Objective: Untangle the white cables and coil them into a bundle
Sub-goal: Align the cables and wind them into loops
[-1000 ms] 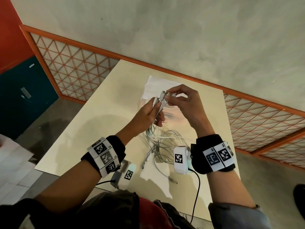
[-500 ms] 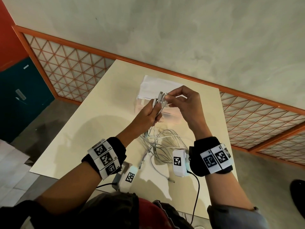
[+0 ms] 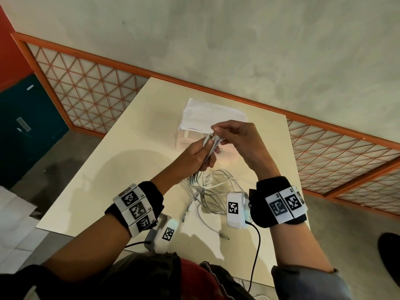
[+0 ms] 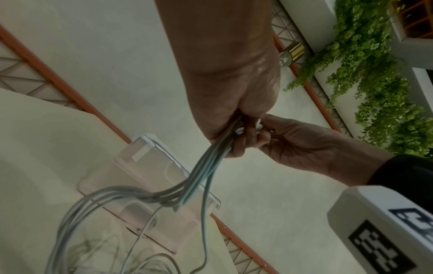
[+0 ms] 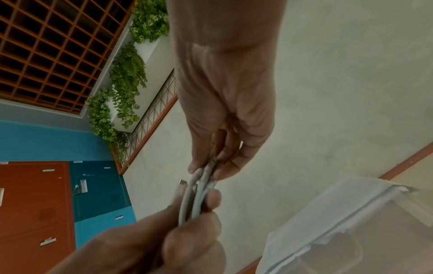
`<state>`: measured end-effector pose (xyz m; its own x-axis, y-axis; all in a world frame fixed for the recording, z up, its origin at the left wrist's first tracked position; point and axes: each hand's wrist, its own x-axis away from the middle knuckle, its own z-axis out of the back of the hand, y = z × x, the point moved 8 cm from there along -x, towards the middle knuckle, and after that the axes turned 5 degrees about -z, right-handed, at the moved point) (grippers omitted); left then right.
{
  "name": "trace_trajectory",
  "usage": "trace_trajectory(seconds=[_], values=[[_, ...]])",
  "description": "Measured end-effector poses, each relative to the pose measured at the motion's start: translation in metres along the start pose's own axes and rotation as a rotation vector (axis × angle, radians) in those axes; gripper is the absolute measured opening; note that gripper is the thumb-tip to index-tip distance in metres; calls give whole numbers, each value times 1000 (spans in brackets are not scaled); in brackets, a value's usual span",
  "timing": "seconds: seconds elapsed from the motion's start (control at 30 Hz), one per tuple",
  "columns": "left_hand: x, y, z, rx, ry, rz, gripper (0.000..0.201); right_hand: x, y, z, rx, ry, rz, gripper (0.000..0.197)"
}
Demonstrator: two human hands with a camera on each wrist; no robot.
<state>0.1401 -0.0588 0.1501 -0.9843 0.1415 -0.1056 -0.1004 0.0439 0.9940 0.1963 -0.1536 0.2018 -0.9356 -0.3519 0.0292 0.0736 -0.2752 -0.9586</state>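
Several white cables (image 3: 213, 187) lie in a loose tangle on the cream table (image 3: 121, 161) between my forearms. My left hand (image 3: 198, 154) is raised above the table and grips a gathered bunch of the cables' ends (image 3: 211, 144) in its fist. My right hand (image 3: 229, 135) pinches the connector tips of that bunch from the right. In the left wrist view the cable strands (image 4: 206, 166) hang from my left hand (image 4: 234, 115) down to the tangle. In the right wrist view my right hand's fingertips (image 5: 225, 172) pinch the cable ends (image 5: 199, 187).
A clear plastic box with a white sheet on it (image 3: 207, 120) stands on the table just beyond my hands. One loose cable end (image 3: 224, 234) reaches toward the table's near edge. An orange-framed lattice railing (image 3: 86, 96) runs behind the table.
Both hands have stayed together at the cable ends, with my right fingers shifting slightly along the tips. The tangle on the table looks the same.
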Motion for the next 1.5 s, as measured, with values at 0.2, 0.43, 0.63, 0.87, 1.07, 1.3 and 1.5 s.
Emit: trace_trajectory(seconds=[0.2,0.43,0.63,0.87,1.07,1.3,1.5], values=[[-2,8,30,-78,274,-67,35,-5,1,2,-60,71,9,18],[-8,11,22,-137,157,-63,40,-8,-1,-5,-23,44,24,21],[-8,12,17,-193,74,-72,50,-8,1,-8,20,-50,7,20],[-9,4,10,-189,-10,-4,34,-12,7,-6,70,-62,-23,8],[-5,4,21,-295,127,-81,19,-11,6,-2,22,-8,0,11],[-7,2,16,-254,80,-25,23,-10,8,-5,47,-46,2,10],[-6,-6,6,-189,-65,95,32,-8,9,-3,61,-42,-8,14]])
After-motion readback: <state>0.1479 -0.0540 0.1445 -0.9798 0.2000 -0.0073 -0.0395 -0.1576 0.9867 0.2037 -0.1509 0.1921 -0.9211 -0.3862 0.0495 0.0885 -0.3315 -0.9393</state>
